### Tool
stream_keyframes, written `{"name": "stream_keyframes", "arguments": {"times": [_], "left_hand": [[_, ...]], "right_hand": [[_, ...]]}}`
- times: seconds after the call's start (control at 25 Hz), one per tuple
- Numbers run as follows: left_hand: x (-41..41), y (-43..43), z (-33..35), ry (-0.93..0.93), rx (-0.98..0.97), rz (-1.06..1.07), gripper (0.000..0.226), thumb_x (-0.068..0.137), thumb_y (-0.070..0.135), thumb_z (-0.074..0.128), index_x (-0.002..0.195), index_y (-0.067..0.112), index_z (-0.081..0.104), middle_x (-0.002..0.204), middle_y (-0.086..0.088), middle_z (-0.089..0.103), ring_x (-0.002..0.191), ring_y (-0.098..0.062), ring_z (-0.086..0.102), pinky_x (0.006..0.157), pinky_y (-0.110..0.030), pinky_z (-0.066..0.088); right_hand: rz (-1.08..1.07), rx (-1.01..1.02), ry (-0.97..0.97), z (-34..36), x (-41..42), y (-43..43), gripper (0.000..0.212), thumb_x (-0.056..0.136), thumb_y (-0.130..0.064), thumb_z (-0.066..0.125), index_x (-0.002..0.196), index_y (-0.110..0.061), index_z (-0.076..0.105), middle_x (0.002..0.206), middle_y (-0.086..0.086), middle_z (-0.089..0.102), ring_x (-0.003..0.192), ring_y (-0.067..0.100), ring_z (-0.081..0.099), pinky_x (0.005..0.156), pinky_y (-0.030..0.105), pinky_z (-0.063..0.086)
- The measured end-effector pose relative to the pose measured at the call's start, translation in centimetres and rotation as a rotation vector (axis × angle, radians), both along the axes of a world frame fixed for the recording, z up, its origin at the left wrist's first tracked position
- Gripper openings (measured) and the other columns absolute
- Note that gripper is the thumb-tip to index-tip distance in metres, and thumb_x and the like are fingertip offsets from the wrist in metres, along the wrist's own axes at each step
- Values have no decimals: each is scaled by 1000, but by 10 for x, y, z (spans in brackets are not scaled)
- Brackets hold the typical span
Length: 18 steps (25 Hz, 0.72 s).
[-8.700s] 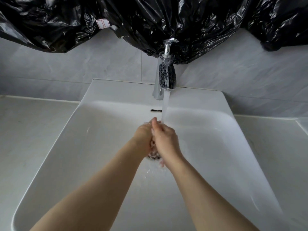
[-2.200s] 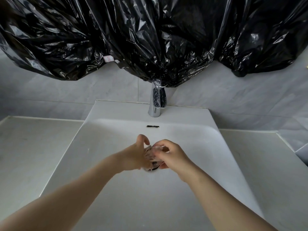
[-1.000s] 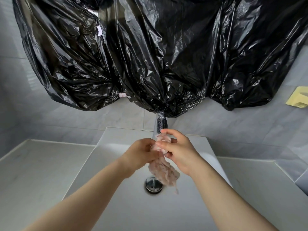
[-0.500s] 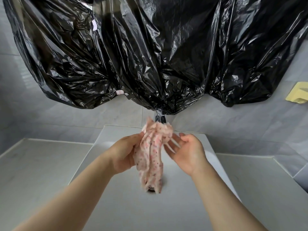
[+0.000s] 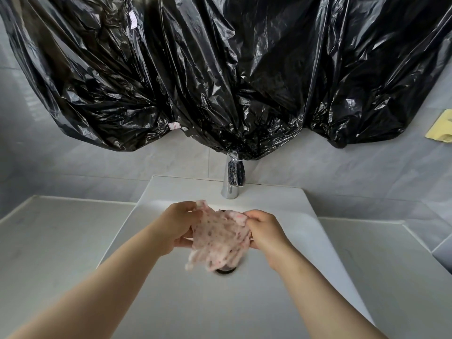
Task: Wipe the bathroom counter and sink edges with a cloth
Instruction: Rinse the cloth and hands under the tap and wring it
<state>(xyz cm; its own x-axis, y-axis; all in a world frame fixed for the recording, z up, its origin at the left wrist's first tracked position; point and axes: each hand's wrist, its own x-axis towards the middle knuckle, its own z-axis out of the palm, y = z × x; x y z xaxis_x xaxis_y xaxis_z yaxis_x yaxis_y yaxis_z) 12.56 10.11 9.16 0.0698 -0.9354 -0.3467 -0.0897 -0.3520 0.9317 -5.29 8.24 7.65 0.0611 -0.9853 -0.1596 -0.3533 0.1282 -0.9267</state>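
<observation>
A pink cloth [image 5: 219, 237] with small red dots hangs spread between my hands above the white sink [image 5: 288, 199]. My left hand [image 5: 177, 223] pinches its left edge and my right hand [image 5: 265, 231] pinches its right edge. The lower part of the cloth is blurred and covers most of the drain [image 5: 226, 270]. The pale counter [image 5: 56, 236] runs along both sides of the sink.
A chrome tap [image 5: 232, 178] stands at the back rim of the sink, with no water running. Black plastic sheeting [image 5: 220, 69] hangs over the wall above it. A yellow object [image 5: 440, 128] is fixed to the tiled wall at the far right.
The tap was shut off after rinsing and the cloth was lifted from the basin. Since half a second ago the bunched cloth has been pulled open sideways, and my right hand now holds it.
</observation>
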Motion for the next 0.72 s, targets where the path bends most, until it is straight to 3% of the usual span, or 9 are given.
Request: {"name": "stream_keyframes", "arguments": {"times": [0.12,0.24,0.32,0.4,0.48,0.56,0.64,0.72], "left_hand": [[8,-3,-3,-44,22,71,18,95,20,47,105,12,59,98,-15,65,83,-29,63,73,-39,53],[9,-4,-7,-27,10,156,27,89,27,60,96,1,55,86,-19,58,70,-27,56,69,-37,48],[8,-2,-5,-15,-56,201,29,83,20,68,101,10,47,79,-14,57,66,-24,52,64,-31,44],[10,2,1,-48,-155,125,38,79,4,70,109,13,48,73,-6,54,62,-18,51,53,-20,42],[13,7,7,-185,-231,12,37,77,-2,69,109,13,57,71,-2,48,59,-14,47,50,-14,39],[11,11,13,-283,-266,-42,34,77,-1,68,105,17,62,77,0,47,62,-11,47,50,-9,39],[7,11,17,-216,-290,-74,34,78,-3,67,103,19,63,79,-2,47,63,-11,49,53,-10,42],[5,10,20,-42,-309,-86,34,78,-9,64,99,18,62,80,-6,50,64,-14,54,59,-22,48]], "right_hand": [[-119,185,-362,-7,-7,1,26,92,0,36,81,-5,59,74,13,64,69,25,62,66,37,55],[-243,340,-661,-6,-6,1,24,97,-12,39,83,-9,58,68,9,67,62,23,61,61,31,50],[-190,329,-567,-9,-2,2,11,93,-26,55,94,-15,55,77,8,63,63,21,57,66,33,49],[-88,223,-280,-15,-5,1,31,82,-9,65,110,-18,53,82,8,61,64,18,54,76,38,53],[-93,122,-110,-14,-8,-2,31,80,3,55,106,-13,59,73,5,55,62,18,52,83,42,53],[-72,170,-166,-9,-7,0,15,85,-4,52,94,-15,59,75,3,53,64,18,53,73,37,53],[36,309,-188,-8,5,7,3,90,-25,55,90,-22,55,87,3,55,75,19,60,76,33,51],[181,436,-144,-18,17,12,18,88,-37,56,97,-21,56,91,3,58,91,24,66,85,33,52]]}}
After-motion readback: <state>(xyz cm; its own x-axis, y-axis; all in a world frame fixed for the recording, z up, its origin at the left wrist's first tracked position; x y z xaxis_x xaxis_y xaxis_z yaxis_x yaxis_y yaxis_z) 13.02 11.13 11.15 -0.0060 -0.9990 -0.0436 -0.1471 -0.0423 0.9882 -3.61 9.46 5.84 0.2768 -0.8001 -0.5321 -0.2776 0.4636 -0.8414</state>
